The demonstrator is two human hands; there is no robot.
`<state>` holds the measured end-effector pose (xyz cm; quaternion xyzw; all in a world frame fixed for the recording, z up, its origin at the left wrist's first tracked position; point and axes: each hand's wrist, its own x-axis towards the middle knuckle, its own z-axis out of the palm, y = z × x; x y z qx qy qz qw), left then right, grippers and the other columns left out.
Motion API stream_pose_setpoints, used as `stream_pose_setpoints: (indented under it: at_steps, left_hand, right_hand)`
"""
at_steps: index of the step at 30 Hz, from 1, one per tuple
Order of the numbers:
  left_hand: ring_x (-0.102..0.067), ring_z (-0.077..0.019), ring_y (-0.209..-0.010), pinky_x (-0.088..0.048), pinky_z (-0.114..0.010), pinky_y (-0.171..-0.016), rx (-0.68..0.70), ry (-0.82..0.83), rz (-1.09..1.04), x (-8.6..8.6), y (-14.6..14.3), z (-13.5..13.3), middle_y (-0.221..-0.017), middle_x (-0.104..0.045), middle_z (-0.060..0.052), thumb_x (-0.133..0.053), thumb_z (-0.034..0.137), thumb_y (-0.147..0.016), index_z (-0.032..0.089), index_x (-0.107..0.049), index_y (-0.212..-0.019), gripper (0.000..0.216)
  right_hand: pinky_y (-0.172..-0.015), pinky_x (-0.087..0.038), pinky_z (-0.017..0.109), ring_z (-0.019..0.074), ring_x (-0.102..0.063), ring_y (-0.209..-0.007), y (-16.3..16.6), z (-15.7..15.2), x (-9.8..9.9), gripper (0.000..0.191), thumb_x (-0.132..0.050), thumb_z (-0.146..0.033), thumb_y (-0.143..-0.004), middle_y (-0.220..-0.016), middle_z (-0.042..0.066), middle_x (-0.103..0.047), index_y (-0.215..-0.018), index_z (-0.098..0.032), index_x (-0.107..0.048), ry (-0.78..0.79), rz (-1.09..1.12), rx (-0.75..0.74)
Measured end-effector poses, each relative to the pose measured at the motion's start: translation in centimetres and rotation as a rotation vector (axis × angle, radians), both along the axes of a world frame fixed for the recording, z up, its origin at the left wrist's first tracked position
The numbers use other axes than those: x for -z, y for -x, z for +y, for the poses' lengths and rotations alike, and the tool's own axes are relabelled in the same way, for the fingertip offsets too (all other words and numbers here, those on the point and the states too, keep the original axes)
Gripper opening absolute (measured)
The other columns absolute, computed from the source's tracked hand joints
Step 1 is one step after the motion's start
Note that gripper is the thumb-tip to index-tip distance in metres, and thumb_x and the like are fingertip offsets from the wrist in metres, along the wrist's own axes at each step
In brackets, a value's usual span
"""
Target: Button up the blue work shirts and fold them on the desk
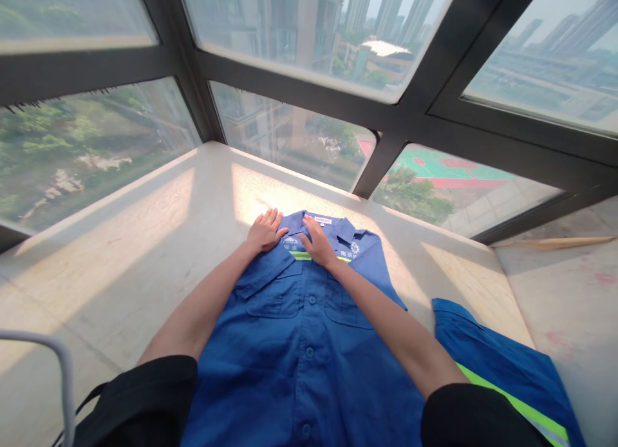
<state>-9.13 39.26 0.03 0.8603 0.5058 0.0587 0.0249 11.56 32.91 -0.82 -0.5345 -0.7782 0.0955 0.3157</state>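
A blue short-sleeved work shirt (309, 344) lies front side up, its collar pointing away from me, with a buttoned front, chest pockets, white lettering and a yellow-green stripe. My left hand (265, 231) rests flat on the shirt's left shoulder, fingers stretched out. Near the collar, my right hand (317, 242) lies over the upper chest with its fingers extended, covering part of the stripe and lettering. Neither hand grips the cloth. A pale label (322, 220) shows inside the collar.
A second blue garment (502, 357) with a yellow-green stripe lies at the right. The pale stone sill (145, 241) is bordered by dark window frames (299, 86). A white curved tube (65, 370) stands at the lower left, and a wall (570, 292) closes off the right.
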Motion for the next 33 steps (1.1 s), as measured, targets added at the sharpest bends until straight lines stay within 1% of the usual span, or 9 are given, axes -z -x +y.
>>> stream_pose_setpoints:
  at_steps: [5,8,11,14,17,21,25,29,33]
  left_hand:
    - [-0.018,-0.0291,-0.150,-0.016,-0.050,-0.118,-0.026,0.022,0.036,0.2,-0.1,0.1,-0.160,-0.026,-0.013,-0.034,0.050,-0.097,0.021,-0.032,-0.153,0.063]
    - [-0.017,-0.0289,-0.150,-0.016,-0.050,-0.118,-0.027,0.040,0.051,0.1,-0.1,0.2,-0.160,-0.025,-0.014,-0.032,0.051,-0.097,0.020,-0.031,-0.153,0.063]
    - [-0.019,-0.0285,-0.149,-0.016,-0.051,-0.118,-0.038,0.088,0.082,-0.6,-0.3,0.4,-0.161,-0.024,-0.013,-0.030,0.050,-0.098,0.019,-0.030,-0.153,0.063]
    - [-0.024,-0.0311,-0.147,-0.018,-0.055,-0.116,-0.111,0.167,0.123,-2.2,-1.6,0.7,-0.158,-0.029,-0.017,-0.029,0.047,-0.098,0.015,-0.037,-0.148,0.060]
    - [-0.031,-0.0343,-0.143,-0.023,-0.055,-0.113,-0.206,0.058,0.069,-4.1,-4.7,0.3,-0.151,-0.039,-0.024,-0.033,0.037,-0.097,0.007,-0.046,-0.139,0.053]
    - [-0.050,-0.0292,-0.125,-0.040,-0.040,-0.102,0.024,-0.063,-0.116,-5.4,-11.3,-1.4,-0.136,-0.055,-0.019,-0.034,0.035,-0.097,0.012,-0.054,-0.128,0.043]
    - [-0.047,-0.0284,-0.131,-0.040,-0.039,-0.103,0.263,-0.066,-0.183,-4.2,-17.1,-2.7,-0.142,-0.051,-0.017,-0.036,0.043,-0.098,0.013,-0.045,-0.139,0.052]
    - [-0.030,-0.0262,-0.145,-0.027,-0.043,-0.115,0.466,-0.048,-0.076,-2.0,-19.4,-2.6,-0.153,-0.041,-0.012,-0.038,0.035,-0.098,0.015,-0.044,-0.142,0.049]
    - [-0.029,-0.0274,-0.145,-0.023,-0.048,-0.117,0.399,-0.025,-0.027,-0.6,-19.7,-1.8,-0.154,-0.039,-0.015,-0.032,0.037,-0.100,0.010,-0.043,-0.143,0.053]
  right_hand:
    - [-0.116,-0.031,0.050,0.0264,-0.038,-0.140,-6.7,-1.5,-1.2,0.052,-0.036,-0.021,-0.093,-0.147,0.017,-0.045,-0.144,-0.012,-0.041,-0.125,0.011,0.305]
    - [-0.114,-0.034,0.050,0.0291,-0.042,-0.136,-11.3,-2.0,-0.5,0.051,-0.038,-0.013,-0.085,-0.143,0.020,-0.050,-0.134,-0.006,-0.052,-0.043,-0.072,0.464]
    - [-0.110,-0.039,0.048,0.0300,-0.051,-0.128,-14.5,-2.4,0.6,0.045,-0.044,-0.017,-0.085,-0.133,0.020,-0.059,-0.125,-0.007,-0.060,0.085,-0.119,0.441]
    - [-0.108,-0.040,0.045,0.0275,-0.054,-0.124,-15.7,-2.4,1.2,0.036,-0.045,-0.024,-0.089,-0.127,0.016,-0.064,-0.116,-0.013,-0.068,0.093,-0.104,0.405]
    - [-0.105,-0.042,0.043,0.0255,-0.058,-0.117,-16.0,-1.9,1.1,0.031,-0.046,-0.024,-0.090,-0.117,0.012,-0.069,-0.102,-0.017,-0.074,0.081,-0.077,0.428]
    - [-0.097,-0.045,0.038,0.0242,-0.062,-0.100,-16.1,-0.9,0.5,0.028,-0.048,-0.022,-0.089,-0.101,0.011,-0.072,-0.096,-0.015,-0.075,0.097,-0.083,0.442]
    - [-0.098,-0.045,0.041,0.0270,-0.059,-0.105,-16.1,-1.1,0.0,0.033,-0.048,-0.021,-0.089,-0.110,0.015,-0.068,-0.114,-0.013,-0.068,0.059,-0.141,0.453]
    - [-0.104,-0.041,0.044,0.0298,-0.051,-0.123,-16.3,-2.4,0.4,0.044,-0.048,-0.023,-0.091,-0.132,0.018,-0.058,-0.133,-0.011,-0.055,0.020,-0.260,0.364]
    - [-0.111,-0.035,0.045,0.0294,-0.042,-0.136,-16.9,-3.8,1.0,0.046,-0.038,-0.029,-0.097,-0.143,0.019,-0.050,-0.136,-0.009,-0.054,0.079,-0.371,0.312]
